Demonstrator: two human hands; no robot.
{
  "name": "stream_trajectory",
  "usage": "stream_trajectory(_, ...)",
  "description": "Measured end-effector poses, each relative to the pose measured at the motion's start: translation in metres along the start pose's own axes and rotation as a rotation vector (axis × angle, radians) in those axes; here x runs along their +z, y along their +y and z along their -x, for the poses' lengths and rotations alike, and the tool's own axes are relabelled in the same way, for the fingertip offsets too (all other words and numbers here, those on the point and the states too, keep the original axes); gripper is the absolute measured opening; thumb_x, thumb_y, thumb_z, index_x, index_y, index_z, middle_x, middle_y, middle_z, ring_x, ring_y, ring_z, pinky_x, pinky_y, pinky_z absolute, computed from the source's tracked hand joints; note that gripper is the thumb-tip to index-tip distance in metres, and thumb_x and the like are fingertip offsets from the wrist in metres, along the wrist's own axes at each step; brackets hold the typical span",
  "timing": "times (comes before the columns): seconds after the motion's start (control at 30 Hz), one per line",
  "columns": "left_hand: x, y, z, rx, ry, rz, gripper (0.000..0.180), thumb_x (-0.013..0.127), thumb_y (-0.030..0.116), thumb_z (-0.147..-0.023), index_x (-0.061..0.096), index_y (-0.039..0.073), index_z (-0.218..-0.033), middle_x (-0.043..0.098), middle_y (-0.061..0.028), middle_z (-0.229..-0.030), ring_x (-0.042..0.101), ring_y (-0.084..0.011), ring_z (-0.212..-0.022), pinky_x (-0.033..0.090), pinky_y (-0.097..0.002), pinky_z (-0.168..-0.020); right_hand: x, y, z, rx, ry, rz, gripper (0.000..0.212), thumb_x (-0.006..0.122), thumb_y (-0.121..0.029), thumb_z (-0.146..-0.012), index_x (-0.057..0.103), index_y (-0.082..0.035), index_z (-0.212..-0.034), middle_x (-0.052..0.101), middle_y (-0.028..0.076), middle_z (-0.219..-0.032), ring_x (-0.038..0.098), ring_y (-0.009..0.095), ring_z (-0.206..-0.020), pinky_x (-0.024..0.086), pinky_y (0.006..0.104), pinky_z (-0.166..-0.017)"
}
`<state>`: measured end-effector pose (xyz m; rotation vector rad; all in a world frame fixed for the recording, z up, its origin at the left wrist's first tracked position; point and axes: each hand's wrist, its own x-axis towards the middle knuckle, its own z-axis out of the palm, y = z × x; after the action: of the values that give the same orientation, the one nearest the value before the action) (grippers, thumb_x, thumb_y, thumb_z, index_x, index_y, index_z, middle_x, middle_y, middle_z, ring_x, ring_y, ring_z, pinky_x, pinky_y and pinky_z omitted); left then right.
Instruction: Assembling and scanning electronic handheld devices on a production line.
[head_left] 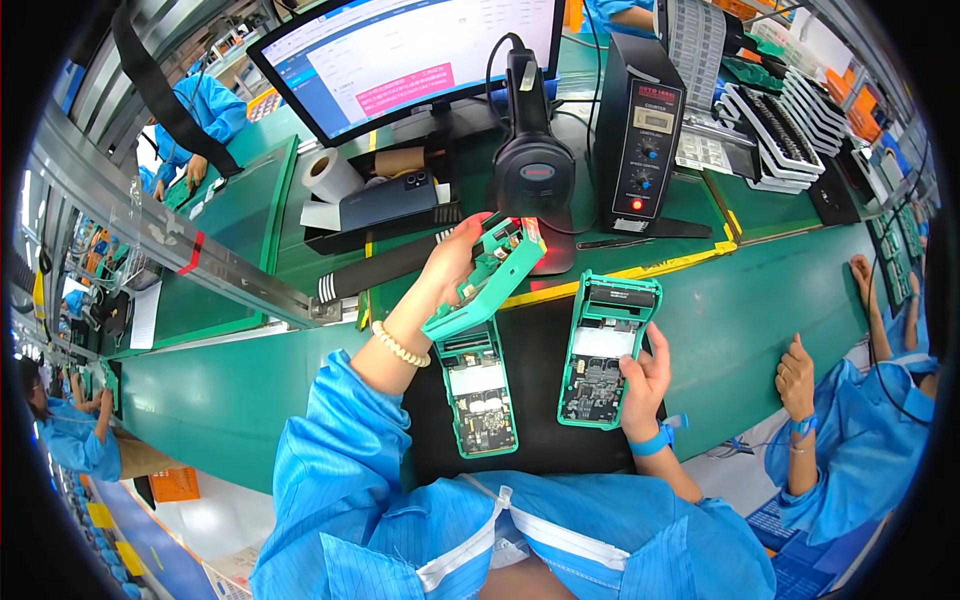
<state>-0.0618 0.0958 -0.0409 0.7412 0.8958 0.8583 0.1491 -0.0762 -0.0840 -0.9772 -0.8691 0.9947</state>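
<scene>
My left hand [452,262] grips a green plastic device housing [497,287], tilted, with some inner parts showing. One end of it is close to a black barcode scanner [537,170] on a stand, and red light falls there. In my right hand [646,378] is a green handheld device [600,372], its circuit board exposed and a black roller at its top end. A similar open device [482,400] lies on the black mat [545,450], partly covered by the housing above it.
Behind stand a monitor [410,60], a black box with dials [640,140] and a black tray [330,238] with tape rolls and a phone. White trays [775,140] are stacked at the far right. A metal bar [190,215] crosses the left. A co-worker's hand [796,378] is at right.
</scene>
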Motion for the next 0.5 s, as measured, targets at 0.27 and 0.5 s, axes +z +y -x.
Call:
stream_trajectory(0.27,-0.029,0.001,0.047,0.068,0.069,0.114,0.035,0.03,0.029,-0.091,0.037,0.01,-0.12,0.052,-0.0073,-0.102,0.055,-0.02,-0.086,0.05,-0.0341,-0.068,0.001,-0.002,0.0,0.002,0.007,0.025,0.052,0.047,0.002,-0.077,0.027,0.004,-0.124,0.056,0.018,-0.099,0.054,0.017,-0.091,0.039,0.027,-0.082)
stream_trajectory(0.5,-0.064,-0.026,0.15,0.475,0.499,-0.146,0.028,0.035,0.019,-0.091,0.043,0.006,-0.114,0.052,-0.0056,-0.101,0.051,-0.0113,-0.09,0.042,-0.0265,-0.079,0.004,-0.002,-0.002,0.0,-0.013,0.064,0.052,0.047,0.003,-0.075,0.029,0.003,-0.123,0.059,0.016,-0.093,0.055,0.014,-0.084,0.041,0.0251,-0.076)
